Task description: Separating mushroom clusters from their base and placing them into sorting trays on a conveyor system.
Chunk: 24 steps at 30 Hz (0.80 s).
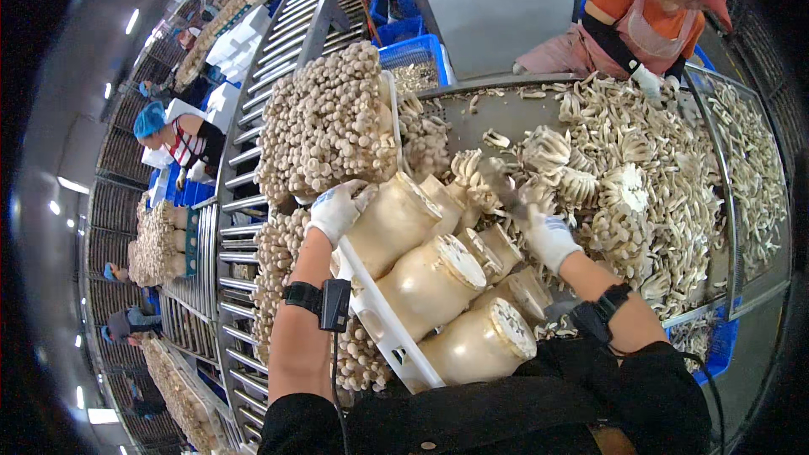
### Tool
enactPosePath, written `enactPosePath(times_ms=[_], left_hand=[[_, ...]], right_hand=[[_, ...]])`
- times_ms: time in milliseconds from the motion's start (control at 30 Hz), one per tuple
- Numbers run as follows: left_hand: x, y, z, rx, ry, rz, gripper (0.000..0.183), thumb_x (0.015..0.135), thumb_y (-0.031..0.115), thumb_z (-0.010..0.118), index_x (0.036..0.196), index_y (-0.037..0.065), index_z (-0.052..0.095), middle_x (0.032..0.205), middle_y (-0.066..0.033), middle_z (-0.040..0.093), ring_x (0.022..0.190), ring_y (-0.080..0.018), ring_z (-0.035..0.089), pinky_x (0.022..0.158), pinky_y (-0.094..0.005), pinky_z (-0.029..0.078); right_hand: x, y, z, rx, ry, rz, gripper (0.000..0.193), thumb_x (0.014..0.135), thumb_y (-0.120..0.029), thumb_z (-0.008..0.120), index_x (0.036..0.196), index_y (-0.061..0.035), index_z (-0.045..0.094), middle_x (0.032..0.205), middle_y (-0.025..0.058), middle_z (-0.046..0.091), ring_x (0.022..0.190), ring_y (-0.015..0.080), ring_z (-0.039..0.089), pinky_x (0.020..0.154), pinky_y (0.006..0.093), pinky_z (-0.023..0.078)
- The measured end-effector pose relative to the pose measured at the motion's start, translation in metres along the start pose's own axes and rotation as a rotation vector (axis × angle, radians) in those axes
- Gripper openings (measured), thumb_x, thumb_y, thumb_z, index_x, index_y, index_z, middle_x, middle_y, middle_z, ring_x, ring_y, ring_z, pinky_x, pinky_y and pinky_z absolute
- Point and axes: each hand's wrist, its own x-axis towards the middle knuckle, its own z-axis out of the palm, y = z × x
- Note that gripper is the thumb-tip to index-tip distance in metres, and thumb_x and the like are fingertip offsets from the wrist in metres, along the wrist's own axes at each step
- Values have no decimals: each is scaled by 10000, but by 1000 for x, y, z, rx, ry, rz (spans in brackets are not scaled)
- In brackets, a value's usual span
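My gloved left hand (pixel 337 208) has its fingers closed against the base end of a cream-coloured mushroom-growing bottle (pixel 383 232). That bottle lies on its side in a white crate (pixel 379 333), beside several others with pale, cut faces at their mouths. My gloved right hand (pixel 549 238) is closed around a knife; its grey blade (pixel 500 185) points up and left and looks slightly blurred. Just left of the blade is a cluster of mushrooms (pixel 470 177) near the bottle mouths. The knife's handle is hidden inside the glove.
Cut mushrooms (pixel 674 227) heap over the metal table (pixel 472 118) on the right. Uncut clusters (pixel 329 118) stand to the left, next to a roller conveyor (pixel 249 147). Across the table a co-worker (pixel 640 17) handles mushrooms. Blue crates (pixel 434 55) sit behind; others work farther left.
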Motion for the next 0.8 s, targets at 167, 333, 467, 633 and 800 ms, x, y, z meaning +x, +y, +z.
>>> enactPosePath(times_ms=[167, 333, 467, 633, 800], left_hand=[[-1, 13, 2, -4, 44, -6, 451, 883, 478, 498, 1093, 106, 645, 1018, -165, 657, 961, -338, 616, 846, -381, 470], [-1, 9, -1, 33, 34, -11, 469, 884, 478, 496, 1114, 94, 634, 1015, -184, 654, 955, -349, 616, 849, -391, 470], [8, 1, -2, 6, 14, -40, 525, 867, 548, 481, 1131, 119, 628, 1015, -185, 655, 972, -335, 616, 868, -405, 462], [11, 7, -3, 16, -4, -34, 502, 874, 533, 488, 1112, 118, 636, 982, -183, 662, 948, -335, 624, 845, -403, 472], [12, 13, -5, 31, -10, -69, 483, 880, 496, 490, 1123, 101, 627, 999, -201, 650, 951, -358, 615, 837, -409, 472]], right_hand=[[60, -32, 50, -66, -26, -127, 274, 886, -126, 353, 1072, 12, 499, 1005, 264, 628, 909, 390, 631, 812, 481, 475], [83, -23, 35, -219, -21, -52, 299, 893, -135, 359, 1114, 16, 493, 1026, 256, 628, 904, 390, 632, 800, 461, 490], [78, 15, 3, -244, 23, 111, 312, 871, -139, 424, 1137, 19, 467, 994, 262, 630, 890, 395, 631, 784, 448, 497], [80, 40, -3, -145, 103, 76, 357, 862, -178, 457, 1172, -1, 445, 964, 283, 621, 908, 403, 617, 783, 469, 481], [94, 0, 13, -199, -27, -15, 315, 882, -161, 363, 1136, 3, 452, 990, 267, 620, 925, 401, 611, 826, 474, 456]])
